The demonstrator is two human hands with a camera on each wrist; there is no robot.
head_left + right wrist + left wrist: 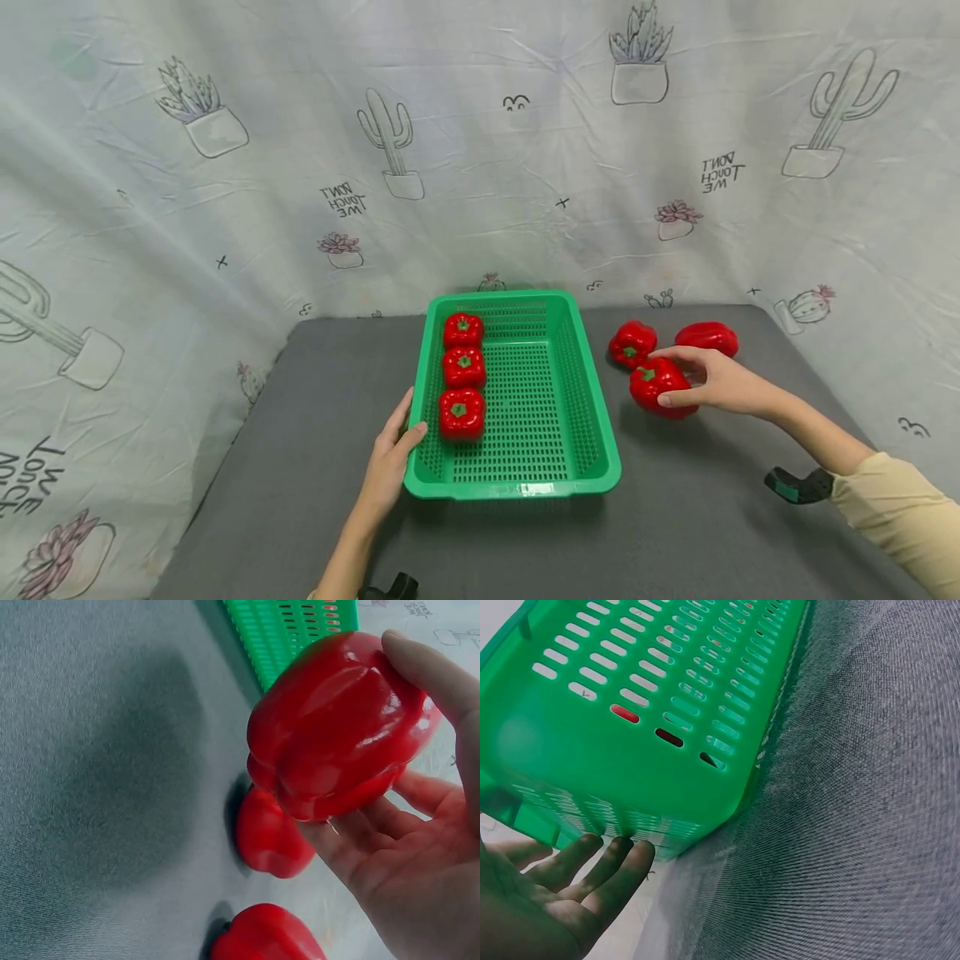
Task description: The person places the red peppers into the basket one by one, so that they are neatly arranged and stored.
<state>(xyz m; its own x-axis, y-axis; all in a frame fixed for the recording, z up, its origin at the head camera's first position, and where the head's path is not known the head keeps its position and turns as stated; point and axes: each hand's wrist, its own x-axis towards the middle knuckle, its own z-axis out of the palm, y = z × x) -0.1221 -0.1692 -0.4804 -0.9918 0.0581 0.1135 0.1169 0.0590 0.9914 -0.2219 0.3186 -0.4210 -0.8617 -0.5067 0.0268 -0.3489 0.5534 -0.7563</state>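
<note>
My right hand (712, 379) grips a red bell pepper (660, 385) between thumb and fingers, lifted off the table; its shadow falls on the cloth in the right wrist view. My left hand (390, 454) holds the left rim of a green plastic basket (517, 489), thumb over the rim. In the left wrist view, that hand's fingers (622, 870) lie along the outer wall. Three red bell peppers (462, 367) stand stem up in a column along the basket's left side.
Two more red bell peppers lie on the grey table (330, 400) right of the basket: one at the back (632, 340), another on its side (707, 337) farther right. A white curtain (480, 167) printed with cacti hangs behind the table.
</note>
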